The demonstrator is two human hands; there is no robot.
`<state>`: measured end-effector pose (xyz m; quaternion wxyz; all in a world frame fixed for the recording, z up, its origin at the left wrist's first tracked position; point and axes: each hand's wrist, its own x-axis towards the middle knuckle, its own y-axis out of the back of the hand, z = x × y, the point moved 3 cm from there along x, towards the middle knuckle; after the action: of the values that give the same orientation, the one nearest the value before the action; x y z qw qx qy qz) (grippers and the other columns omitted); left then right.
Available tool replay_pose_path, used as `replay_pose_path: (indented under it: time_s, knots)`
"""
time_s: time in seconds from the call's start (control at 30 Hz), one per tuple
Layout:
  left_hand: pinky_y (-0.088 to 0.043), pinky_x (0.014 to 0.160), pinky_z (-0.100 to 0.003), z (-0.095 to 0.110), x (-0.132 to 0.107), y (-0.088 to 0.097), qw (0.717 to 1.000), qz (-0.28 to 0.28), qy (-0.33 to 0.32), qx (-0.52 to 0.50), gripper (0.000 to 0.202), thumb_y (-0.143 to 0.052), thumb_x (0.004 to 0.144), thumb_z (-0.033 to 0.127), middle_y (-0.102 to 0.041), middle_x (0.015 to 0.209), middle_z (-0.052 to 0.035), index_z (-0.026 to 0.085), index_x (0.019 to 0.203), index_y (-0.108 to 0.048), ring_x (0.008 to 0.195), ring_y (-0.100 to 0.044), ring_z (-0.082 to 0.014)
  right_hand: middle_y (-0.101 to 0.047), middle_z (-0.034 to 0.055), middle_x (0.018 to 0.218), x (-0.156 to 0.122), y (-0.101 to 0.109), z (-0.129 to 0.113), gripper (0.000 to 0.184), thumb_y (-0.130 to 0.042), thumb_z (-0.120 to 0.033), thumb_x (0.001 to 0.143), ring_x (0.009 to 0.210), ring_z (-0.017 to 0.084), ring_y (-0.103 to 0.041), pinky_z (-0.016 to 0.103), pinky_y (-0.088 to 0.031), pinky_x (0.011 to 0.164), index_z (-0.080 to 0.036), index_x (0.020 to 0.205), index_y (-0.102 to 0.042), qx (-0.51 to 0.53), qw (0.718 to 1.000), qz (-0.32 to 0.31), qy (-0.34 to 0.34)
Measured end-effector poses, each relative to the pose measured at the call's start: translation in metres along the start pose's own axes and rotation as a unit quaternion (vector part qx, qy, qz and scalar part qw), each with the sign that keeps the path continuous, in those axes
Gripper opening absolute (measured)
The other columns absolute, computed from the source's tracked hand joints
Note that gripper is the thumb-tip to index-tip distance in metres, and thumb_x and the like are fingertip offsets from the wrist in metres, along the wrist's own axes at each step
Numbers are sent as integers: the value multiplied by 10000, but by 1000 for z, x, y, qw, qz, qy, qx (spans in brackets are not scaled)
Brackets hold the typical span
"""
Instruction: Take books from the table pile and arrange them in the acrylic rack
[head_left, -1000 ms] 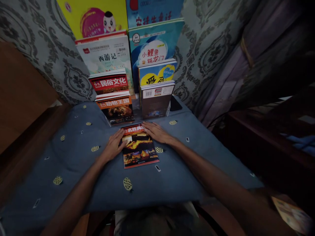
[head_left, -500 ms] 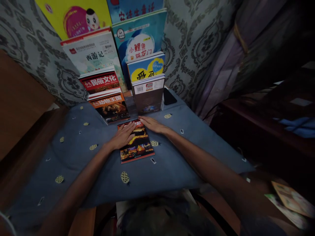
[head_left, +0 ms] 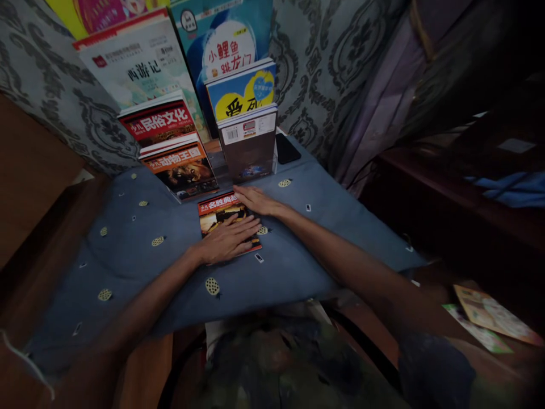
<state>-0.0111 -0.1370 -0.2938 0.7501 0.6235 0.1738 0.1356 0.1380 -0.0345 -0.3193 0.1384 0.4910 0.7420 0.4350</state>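
A thin book with a red title band and a dark golden cover lies face up on the blue tablecloth. Across its lower half my left hand rests flat, fingers stretched out to the right, covering much of the pictures. My right hand lies at the book's upper right corner with its fingers extended and touching the edge. Just behind the book stand two stacks: one fronted by an orange-banded book with a lion, the other by a book showing its grey-brown back cover.
Taller picture books, among them a white one and a teal one, lean against the patterned wall. A black phone lies right of the stacks. Pineapple prints dot the tablecloth. Booklets lie low at the right.
My left hand has slid from the book's upper part down to its lower half, uncovering the title. My right hand stays by the upper right corner. The view has tilted downward.
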Motion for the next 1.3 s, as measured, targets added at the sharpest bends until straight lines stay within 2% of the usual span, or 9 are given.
replay_pose_path:
  time_s: [0.2,0.37,0.47,0.67,0.77,0.87,1.03,1.17,1.3]
  knots:
    - [-5,1260,-450,29,-11,-8,999,-13,-49,-18,594,-225,1055,481,-260,1649,-53,253,1597,-143,1541,-179,-173,-553,136,1469,-1,-1,0,533,-290,-438,1053,1372,274,-504,471,-350,1160,-148,1467,-458,-25,1000,-7,2]
    - [-54,1269,-445,31,-13,-3,996,-3,-49,-79,563,-236,1060,445,-282,1642,-38,260,1590,-192,1536,-199,-174,-517,124,1504,-3,-4,1,543,-277,-434,1051,1393,265,-479,465,-347,1163,-156,1491,-431,-53,998,0,16]
    - [-170,1261,-401,8,-17,0,990,40,4,-137,543,-208,1062,428,-328,1625,-25,262,1578,-246,1517,-260,-156,-507,124,1513,-4,-6,0,544,-276,-418,1047,1404,257,-466,469,-328,1175,-163,1509,-408,-72,997,-8,16]
    - [-181,1251,-464,-85,-45,-1,966,141,183,-118,547,-224,1048,436,-341,1618,-69,222,1535,-349,1512,-280,-194,-437,117,1562,-11,-5,-11,525,-338,-405,1032,1483,272,-337,512,-275,1195,-160,1480,-459,-137,990,-27,13]
    - [-169,1250,-474,-110,-53,-5,964,146,189,-119,536,-228,1040,389,-348,1613,-84,189,1510,-390,1512,-281,-207,-437,138,1558,-12,-5,-23,514,-366,-393,1025,1511,295,-265,558,-228,1203,-134,1449,-499,-189,981,-25,19]
    - [-205,1243,-461,-117,-55,-8,957,179,174,-145,531,-240,1035,371,-393,1592,-81,196,1519,-369,1487,-336,-203,-458,158,1541,-10,-15,-45,506,-382,-380,1019,1503,296,-288,565,-205,1212,-119,1431,-514,-219,974,-31,50]
    - [-305,1209,-433,-119,-56,-10,937,235,132,-222,559,-284,1027,386,-461,1547,-107,200,1555,-286,1438,-421,-211,-383,187,1578,-17,-57,-96,590,-392,-416,1012,1498,281,-304,521,-238,1224,-92,1504,-410,-176,973,-78,129]
    - [-288,1214,-461,-116,-58,-7,936,229,137,-230,561,-298,1009,312,-481,1531,-114,196,1557,-277,1448,-406,-221,-352,217,1585,-39,-73,-122,628,-436,-429,1005,1508,290,-274,510,-240,1235,-47,1502,-399,-134,974,-93,156]
    - [-292,1216,-454,-110,-57,-1,941,202,166,-215,579,-299,991,242,-466,1547,-74,232,1568,-251,1467,-374,-202,-417,158,1563,-63,-70,-131,520,-430,-359,1022,1507,249,-284,501,-262,1234,-119,1482,-458,-98,967,-126,196]
